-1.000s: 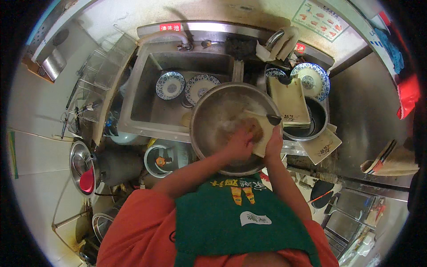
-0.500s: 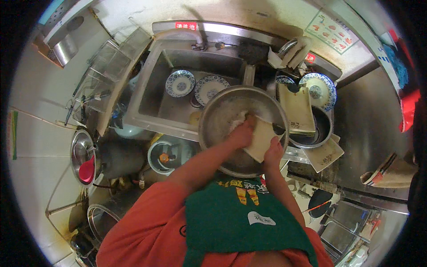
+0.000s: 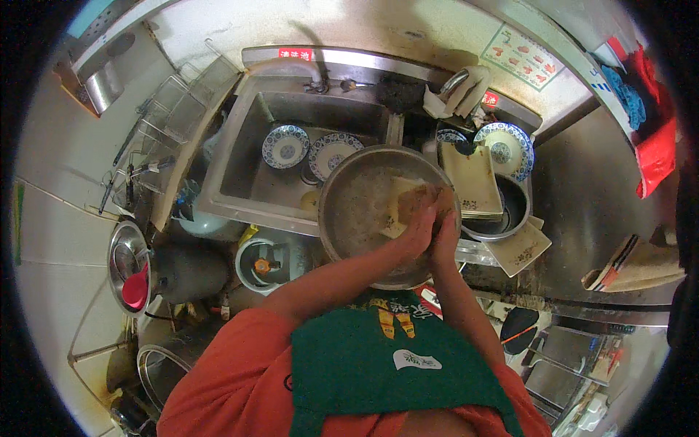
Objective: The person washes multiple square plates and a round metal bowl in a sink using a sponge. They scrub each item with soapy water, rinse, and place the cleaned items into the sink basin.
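A large round metal basin [image 3: 329,231] of cloudy water stands in front of me, over the sink's front edge. Inside it a cream square plate [image 3: 397,227] with a dark printed pattern is tilted and partly hidden by my hands. My right hand [image 3: 445,231] is closed at the plate's right side. Pressed close beside it, my left hand [image 3: 416,231] is closed over the plate's face. Whatever its fingers hold is hidden.
Two blue-and-white round plates [image 3: 285,146] lie in the sink [image 3: 255,197]. To the right, stacked square plates [image 3: 470,178] lean in a metal pot [image 3: 520,207], beside a patterned round plate [image 3: 504,151]. More square plates [image 3: 520,251] lie nearer me. A gas cylinder [image 3: 284,262] stands below.
The square plate has turned and tilted in the basin, so less of it shows. My hands have come together over it. The whole view has shifted slightly.
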The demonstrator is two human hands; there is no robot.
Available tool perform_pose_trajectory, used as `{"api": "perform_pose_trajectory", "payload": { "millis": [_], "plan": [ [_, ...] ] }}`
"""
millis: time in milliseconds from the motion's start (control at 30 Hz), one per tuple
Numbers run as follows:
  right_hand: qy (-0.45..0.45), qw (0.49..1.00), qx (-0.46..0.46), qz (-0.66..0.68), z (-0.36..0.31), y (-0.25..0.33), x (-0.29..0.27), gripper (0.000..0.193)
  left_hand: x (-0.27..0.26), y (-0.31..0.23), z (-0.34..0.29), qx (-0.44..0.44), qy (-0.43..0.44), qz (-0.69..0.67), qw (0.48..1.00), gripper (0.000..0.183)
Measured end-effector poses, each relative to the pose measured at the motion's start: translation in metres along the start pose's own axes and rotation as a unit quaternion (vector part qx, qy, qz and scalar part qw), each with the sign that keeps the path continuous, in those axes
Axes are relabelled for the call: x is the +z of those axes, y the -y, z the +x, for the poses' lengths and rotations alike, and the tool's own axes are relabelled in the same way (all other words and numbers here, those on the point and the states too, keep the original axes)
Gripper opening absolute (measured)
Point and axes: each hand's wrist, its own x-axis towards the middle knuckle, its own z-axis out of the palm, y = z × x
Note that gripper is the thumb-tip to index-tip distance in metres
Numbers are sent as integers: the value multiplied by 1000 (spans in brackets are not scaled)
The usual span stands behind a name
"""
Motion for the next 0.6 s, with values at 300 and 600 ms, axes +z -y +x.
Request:
{"api": "perform_pose_trajectory", "payload": {
  "millis": [300,600],
  "plan": [
    [-23,978,-18,-207,1,6,0,44,-47,8,8,23,-41,535,843,61],
    [23,998,-39,-54,-1,63,-11,58,-94,-51,4,-84,-146,216,962,75]
  ]
}}
